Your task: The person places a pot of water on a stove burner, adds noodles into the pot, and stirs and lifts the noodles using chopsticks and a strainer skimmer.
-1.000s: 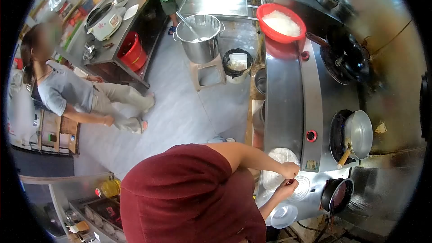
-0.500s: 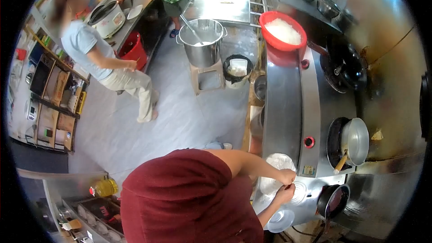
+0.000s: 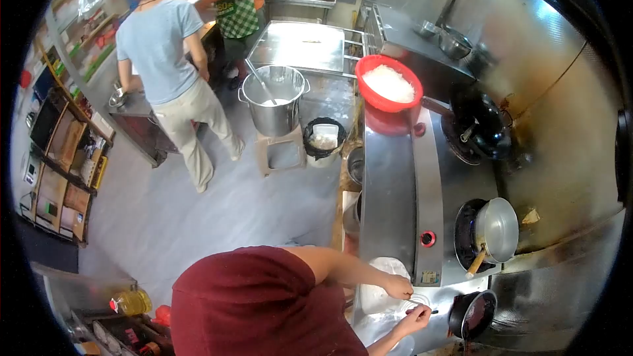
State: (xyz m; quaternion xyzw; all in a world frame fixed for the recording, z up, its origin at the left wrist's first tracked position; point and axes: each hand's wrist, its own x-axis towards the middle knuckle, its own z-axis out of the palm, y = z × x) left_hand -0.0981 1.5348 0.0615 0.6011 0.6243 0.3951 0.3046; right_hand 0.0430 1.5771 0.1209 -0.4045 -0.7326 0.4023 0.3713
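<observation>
My left hand (image 3: 398, 287) is closed, fingers pinched together, above the steel worktop beside the stove; what it holds, if anything, is too small to make out. Just below it in the view, my right hand (image 3: 416, 320) is closed around a thin object whose dark tip (image 3: 434, 312) sticks out past the fingers. By my left wrist lies a whitish, plastic-looking bag or cover (image 3: 381, 295). A round ringed surface (image 3: 417, 301) shows between the hands. Partly hidden under my right forearm is a clear plastic bowl (image 3: 403, 345).
A dark pot (image 3: 473, 315) and a wooden-handled pan (image 3: 497, 231) stand right of my hands. Farther up are a black wok (image 3: 484, 122), a red basin (image 3: 389, 84) with white contents, and a tall steel pot (image 3: 273, 115). Two people stand at the back counter.
My hands, together before, are now slightly apart. The whole view has shifted. The person in light blue has turned away and stands bent toward the counter.
</observation>
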